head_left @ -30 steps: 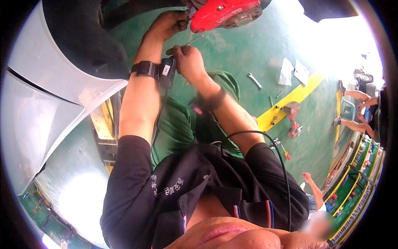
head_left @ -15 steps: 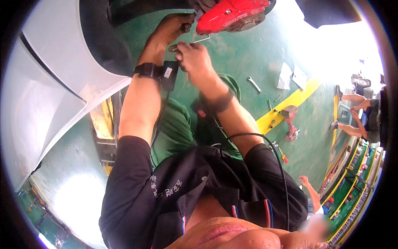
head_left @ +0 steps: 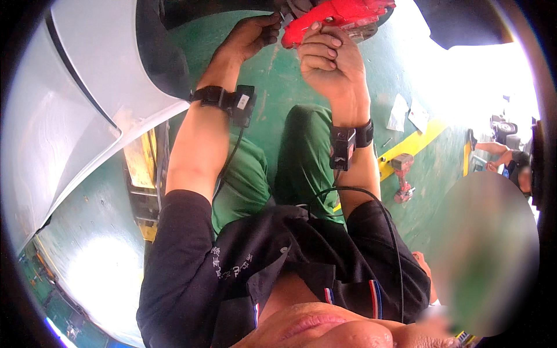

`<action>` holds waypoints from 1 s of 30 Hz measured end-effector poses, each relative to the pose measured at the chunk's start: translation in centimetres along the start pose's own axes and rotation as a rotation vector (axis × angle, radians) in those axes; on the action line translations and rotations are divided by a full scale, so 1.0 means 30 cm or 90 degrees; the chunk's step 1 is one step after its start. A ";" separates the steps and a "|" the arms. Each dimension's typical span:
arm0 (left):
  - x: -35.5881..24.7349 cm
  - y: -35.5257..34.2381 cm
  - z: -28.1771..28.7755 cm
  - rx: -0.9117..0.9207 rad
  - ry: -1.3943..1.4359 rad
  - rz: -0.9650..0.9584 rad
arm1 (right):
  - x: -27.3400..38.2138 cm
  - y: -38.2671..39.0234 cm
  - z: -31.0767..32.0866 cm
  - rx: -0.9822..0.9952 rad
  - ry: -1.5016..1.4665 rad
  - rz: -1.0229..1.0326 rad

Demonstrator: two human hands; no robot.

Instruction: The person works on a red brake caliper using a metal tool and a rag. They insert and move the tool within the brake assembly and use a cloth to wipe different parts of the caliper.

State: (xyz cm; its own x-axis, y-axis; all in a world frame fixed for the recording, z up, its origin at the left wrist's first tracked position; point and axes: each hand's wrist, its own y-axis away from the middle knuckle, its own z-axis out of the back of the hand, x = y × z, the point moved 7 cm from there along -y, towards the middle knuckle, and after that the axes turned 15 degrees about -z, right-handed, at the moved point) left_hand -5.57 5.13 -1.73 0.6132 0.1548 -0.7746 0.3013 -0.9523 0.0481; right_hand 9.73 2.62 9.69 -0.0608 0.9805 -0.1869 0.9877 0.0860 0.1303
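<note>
A red brake caliper [head_left: 307, 24] is at the top middle, with darker metal parts around it. My left hand [head_left: 250, 37] is at its left end, the dirty fingers bent and pressed together by a grey metal part. What they grip is hidden. My right hand [head_left: 332, 64] is raised against the front of the caliper, fingers curled in and thumb up near the red surface. Whether a tool is inside that fist does not show. Each wrist wears a black strap with a small black box, and a cable runs from the left box.
A pale car body panel [head_left: 96, 64] with a dark wheel arch fills the left. On the green floor to the right are a red cordless impact driver [head_left: 402, 174], a yellow stripe [head_left: 426, 139], a plastic bag [head_left: 398, 113] and paper [head_left: 418, 116]. A person [head_left: 510, 159] sits at far right.
My right hand has moved up and right onto the caliper from below it. The L-shaped hex key seen by it earlier is out of sight. My left hand has barely shifted.
</note>
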 end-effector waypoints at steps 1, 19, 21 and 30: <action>0.010 -0.003 -0.003 -0.034 0.016 -0.005 | 0.004 0.002 0.003 -0.035 0.022 0.009; 0.060 -0.085 0.064 -0.048 -0.182 -0.094 | 0.309 0.289 0.059 -0.798 1.100 0.696; 0.067 -0.092 0.106 -0.042 -0.248 -0.101 | 0.336 0.289 0.185 -0.692 0.876 0.612; 0.029 -0.103 0.125 0.116 -0.649 -0.250 | 0.278 0.086 0.586 -0.494 0.382 0.322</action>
State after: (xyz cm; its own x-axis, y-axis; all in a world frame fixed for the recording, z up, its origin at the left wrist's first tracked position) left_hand -8.70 7.23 -4.91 -0.4158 0.2452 -0.8758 0.1796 -0.9219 -0.3433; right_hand 14.30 7.92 -8.64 0.0565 0.8422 0.5363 0.5721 -0.4675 0.6739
